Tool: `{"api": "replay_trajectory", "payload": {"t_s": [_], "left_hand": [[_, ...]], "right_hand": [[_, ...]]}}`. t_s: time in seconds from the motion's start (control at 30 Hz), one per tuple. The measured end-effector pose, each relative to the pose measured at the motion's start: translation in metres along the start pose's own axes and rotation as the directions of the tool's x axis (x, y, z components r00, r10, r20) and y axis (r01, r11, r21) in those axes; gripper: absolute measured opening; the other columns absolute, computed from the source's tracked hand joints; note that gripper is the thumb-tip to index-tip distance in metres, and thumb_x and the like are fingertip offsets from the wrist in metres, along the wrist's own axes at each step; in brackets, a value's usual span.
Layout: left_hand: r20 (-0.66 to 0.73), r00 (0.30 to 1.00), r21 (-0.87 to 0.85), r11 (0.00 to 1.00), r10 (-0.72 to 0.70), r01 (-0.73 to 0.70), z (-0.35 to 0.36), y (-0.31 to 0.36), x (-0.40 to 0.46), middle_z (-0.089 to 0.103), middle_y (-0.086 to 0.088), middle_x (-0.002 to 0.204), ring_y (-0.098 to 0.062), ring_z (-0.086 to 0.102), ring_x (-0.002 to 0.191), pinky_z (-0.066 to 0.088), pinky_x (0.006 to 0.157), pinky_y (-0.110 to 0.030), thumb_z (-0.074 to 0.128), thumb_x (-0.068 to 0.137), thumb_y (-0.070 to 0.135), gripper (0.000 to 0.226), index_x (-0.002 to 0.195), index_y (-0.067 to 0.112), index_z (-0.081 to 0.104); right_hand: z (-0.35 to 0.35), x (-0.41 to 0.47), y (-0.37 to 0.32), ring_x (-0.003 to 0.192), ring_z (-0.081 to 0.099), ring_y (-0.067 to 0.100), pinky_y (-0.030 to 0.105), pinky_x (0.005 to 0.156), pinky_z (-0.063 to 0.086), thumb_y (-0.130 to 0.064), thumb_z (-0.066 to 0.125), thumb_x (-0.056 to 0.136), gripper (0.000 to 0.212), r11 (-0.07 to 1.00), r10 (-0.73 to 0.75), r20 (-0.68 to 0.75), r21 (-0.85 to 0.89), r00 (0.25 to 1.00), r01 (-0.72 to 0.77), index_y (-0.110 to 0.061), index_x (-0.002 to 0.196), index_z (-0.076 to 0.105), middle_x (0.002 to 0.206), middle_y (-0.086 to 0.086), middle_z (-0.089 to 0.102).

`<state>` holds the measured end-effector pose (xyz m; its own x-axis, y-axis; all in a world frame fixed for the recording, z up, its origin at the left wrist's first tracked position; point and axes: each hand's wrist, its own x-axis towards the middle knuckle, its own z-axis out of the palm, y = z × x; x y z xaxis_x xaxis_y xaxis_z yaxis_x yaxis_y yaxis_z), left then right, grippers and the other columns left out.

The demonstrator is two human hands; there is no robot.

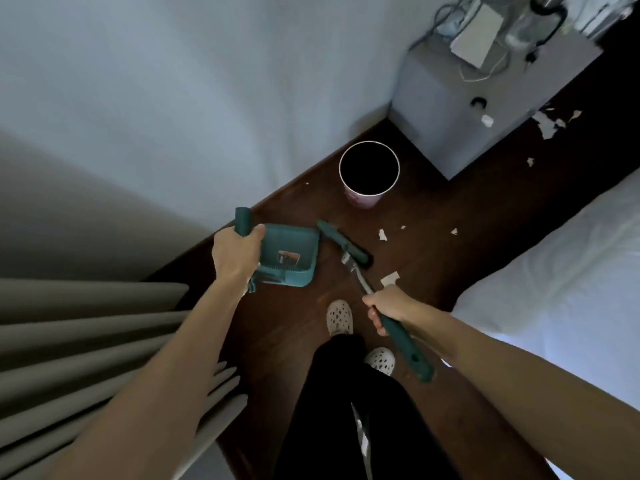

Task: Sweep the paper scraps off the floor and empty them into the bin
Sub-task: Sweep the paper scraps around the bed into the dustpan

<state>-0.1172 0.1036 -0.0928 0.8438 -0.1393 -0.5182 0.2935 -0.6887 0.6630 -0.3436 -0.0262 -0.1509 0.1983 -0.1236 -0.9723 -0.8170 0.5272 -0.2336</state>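
Counting things up: one teal dustpan, one teal broom and one round bin with a white rim and pinkish base, standing on the dark wood floor near the wall corner. Paper scraps are scattered about. I make out three small bits between the broom head and the bed, one bigger piece just beside the right hand, and a cluster of around five more further off by the grey nightstand. A tiny white speck also lies near the skirting left of the bin.

The left hand has its fingers curled round the dustpan's upright handle, thumb wrapped over it. The right hand grips the broom's teal handle, fingers closed round it, with the brush head down on the floor right of the pan. The pan has a small label inside, too blurry to read.

Room-wise it's a narrow strip of floor, with pleated curtains on the left and the white bed edge on the right. The bin sits just beyond the pan, apart from it. Two white clogs stand on the floor below the broom.
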Motion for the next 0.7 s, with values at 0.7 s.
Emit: {"api": "replay_trajectory", "payload": {"t_s": [0.7], "left_hand": [[0.516,0.786,0.496,0.630,0.340,-0.598,0.049,0.041,0.006,0.061,0.005,0.059,-0.011,0.058,0.049,0.041,0.047,-0.025,0.068,0.085,0.054,0.036,0.068,0.023,0.061]], "right_hand": [[-0.090,-0.016,0.035,0.031,0.035,0.014,0.018,0.031,0.035,-0.021,0.043,0.103,0.043,0.922,0.057,-0.338,0.379,0.939,0.080,-0.009,0.062,0.043,0.047,0.008,0.037]]}}
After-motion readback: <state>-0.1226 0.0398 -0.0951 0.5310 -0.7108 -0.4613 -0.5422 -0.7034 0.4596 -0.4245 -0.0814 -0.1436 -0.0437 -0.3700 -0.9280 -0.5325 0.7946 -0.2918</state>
